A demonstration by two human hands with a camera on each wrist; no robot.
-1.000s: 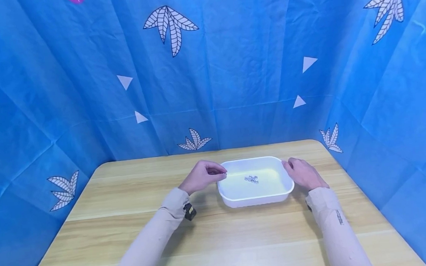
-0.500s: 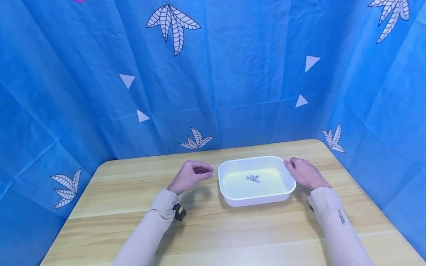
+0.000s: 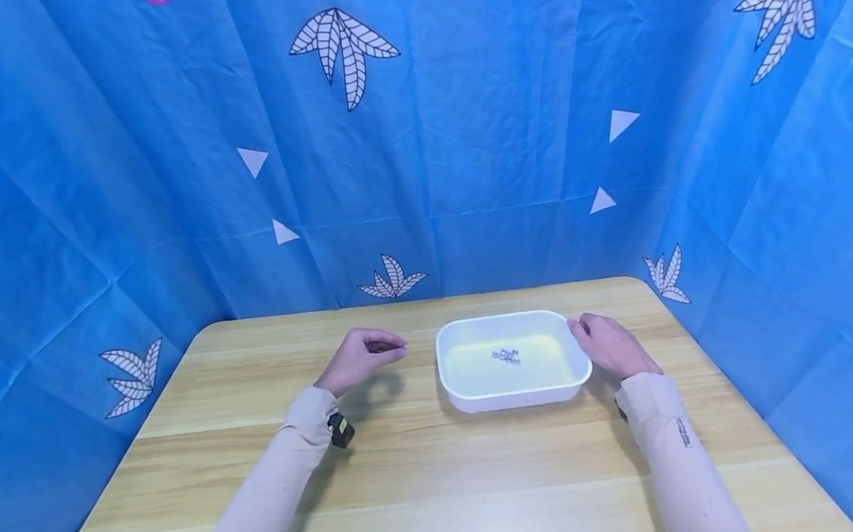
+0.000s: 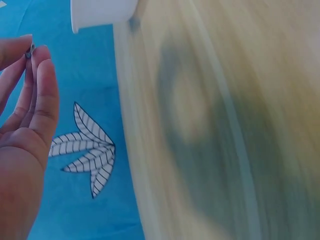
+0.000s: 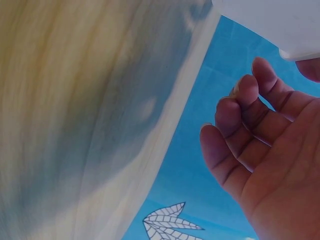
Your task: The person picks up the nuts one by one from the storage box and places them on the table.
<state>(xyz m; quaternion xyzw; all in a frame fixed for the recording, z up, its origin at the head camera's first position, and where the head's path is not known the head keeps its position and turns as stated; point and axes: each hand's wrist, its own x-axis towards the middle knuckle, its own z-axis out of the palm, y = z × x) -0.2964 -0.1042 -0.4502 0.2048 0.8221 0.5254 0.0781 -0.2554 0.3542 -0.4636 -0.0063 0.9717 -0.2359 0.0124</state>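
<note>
A white plastic tray (image 3: 518, 398) stands on the table, with a cluster of small shiny metal pieces (image 3: 506, 356) on its floor. Left of it, above the tabletop, my left hand (image 3: 362, 359) pinches a small metal piece (image 4: 29, 52) between thumb and fingertips. The fingertips mostly cover that piece, so its exact kind is hidden. At the tray's right end, my right hand (image 3: 612, 346) holds the rim, its thumb (image 5: 310, 69) at the edge and its other fingers (image 5: 227, 117) curled below.
The wooden table (image 3: 443, 482) spreads around the tray. A blue curtain (image 3: 491, 127) with leaf prints closes off the back and both sides. A dark wrist camera (image 3: 341, 430) sits at the left cuff.
My left hand has moved left, from the tray's left rim to over the table, still pinching the small metal piece. The right hand and the tray have stayed in place.
</note>
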